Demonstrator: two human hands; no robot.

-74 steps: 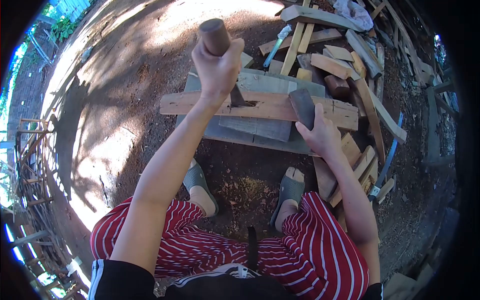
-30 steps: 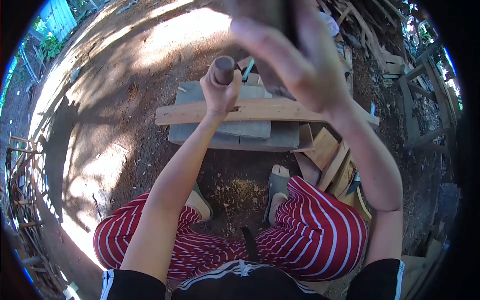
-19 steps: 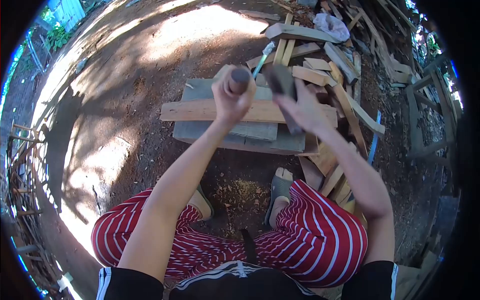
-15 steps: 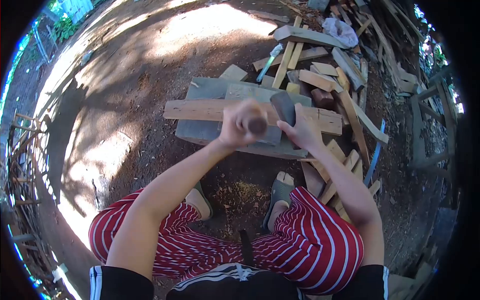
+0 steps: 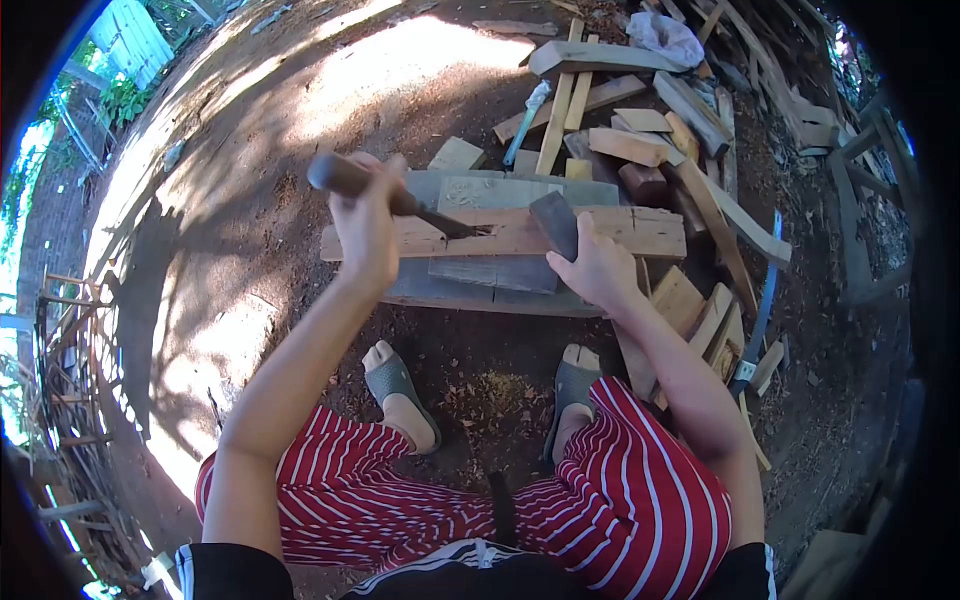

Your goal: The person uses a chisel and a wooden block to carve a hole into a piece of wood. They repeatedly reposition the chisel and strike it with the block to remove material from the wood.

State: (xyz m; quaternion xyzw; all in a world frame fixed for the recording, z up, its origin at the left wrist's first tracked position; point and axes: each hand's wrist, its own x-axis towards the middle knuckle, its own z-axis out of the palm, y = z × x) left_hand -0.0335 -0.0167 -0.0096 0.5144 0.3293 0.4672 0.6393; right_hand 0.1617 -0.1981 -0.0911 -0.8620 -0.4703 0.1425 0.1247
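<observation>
My left hand [image 5: 365,225] is closed round the handle of a chisel [image 5: 440,221]. The tool slants down to the right, its blade tip at a small notch in a long wooden beam [image 5: 405,238]. On the right, my right hand [image 5: 600,265] grips a dark, flat-sided block [image 5: 556,222], which overlaps the beam in this view. My fingers hide its lower part. Under the beam lies a thick, grey, weathered wooden block [image 5: 450,298], wood chips scattered on its top.
Offcuts and boards [image 5: 628,145] pile up beyond and to the right of the beam. A blue-bladed saw [image 5: 765,315] lies at the right, and a light blue tool [image 5: 527,122] lies at the back. A whitish plastic bag [image 5: 666,38] rests on the pile. My sandalled feet [image 5: 400,390] flank chips on the dirt.
My left hand has swung left and tilted the chisel, so its blade now shows against the beam. My right hand still holds the dark block, slightly lower and farther left.
</observation>
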